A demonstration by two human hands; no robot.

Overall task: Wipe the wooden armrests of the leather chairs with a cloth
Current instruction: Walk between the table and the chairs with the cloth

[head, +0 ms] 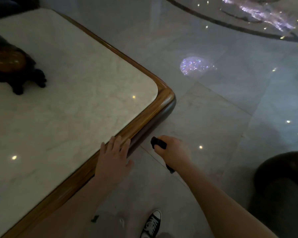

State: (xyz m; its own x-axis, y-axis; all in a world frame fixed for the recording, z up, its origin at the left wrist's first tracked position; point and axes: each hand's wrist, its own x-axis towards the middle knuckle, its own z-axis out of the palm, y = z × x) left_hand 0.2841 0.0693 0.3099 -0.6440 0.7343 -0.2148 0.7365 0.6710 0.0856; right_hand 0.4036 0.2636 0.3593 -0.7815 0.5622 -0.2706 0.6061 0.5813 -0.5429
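Observation:
My right hand (pixel 175 152) is closed around a dark cloth (pixel 159 144), which sticks out at the thumb side and below the wrist. It hovers over the floor just right of the table's wooden edge (pixel 144 124). My left hand (pixel 114 158) rests flat on that wooden edge with fingers spread, holding nothing. No chair armrest is clearly in view.
A marble-topped table (pixel 72 109) with a rounded wooden rim fills the left. A dark carved ornament (pixel 15 66) stands on it at far left. A dark rounded object (pixel 282 186) sits at lower right. Glossy tiled floor (pixel 213 100) lies beyond. My sneaker (pixel 152 224) shows at the bottom.

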